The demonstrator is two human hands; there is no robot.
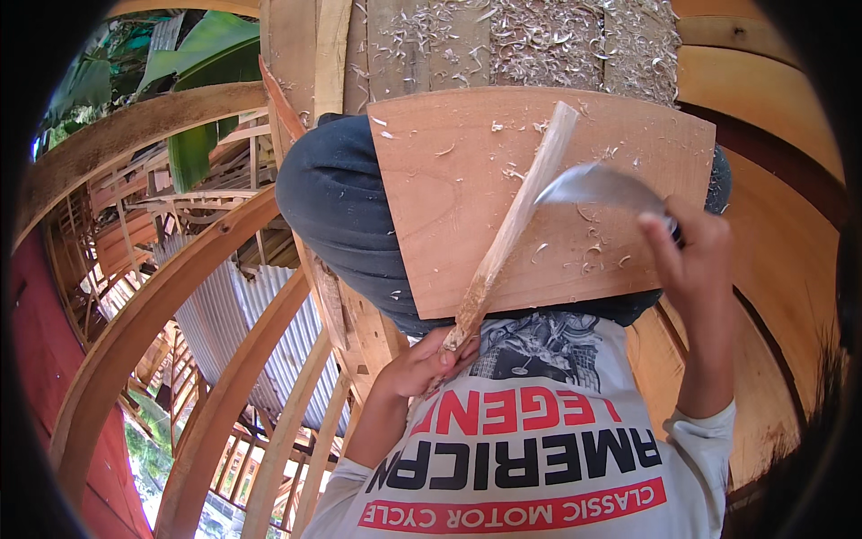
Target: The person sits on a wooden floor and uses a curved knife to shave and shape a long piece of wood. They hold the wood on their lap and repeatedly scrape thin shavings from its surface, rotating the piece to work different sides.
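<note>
A wooden stick (510, 235), pale and freshly shaved along its far part and rougher near me, slants across a flat board (431, 216) on my lap. My left hand (429, 361) is closed around the stick's near end, close to my shirt. In my right hand (691, 242) is a knife with a broad curved blade (611, 190); its handle is mostly hidden by my fingers. The blade reaches leftward over the board, its tip at the stick's right side. Whether the edge touches the wood I cannot tell. Thin shavings lie on the board around the stick.
Curled wood shavings (539, 40) cover the planks beyond the board. My bent knee (332, 193) is under the board's left side. Wooden rails (171, 332) run along the left, with corrugated metal sheets (260, 314) below and a green leaf (202, 54) outside. Wooden planks (763, 117) curve along the right.
</note>
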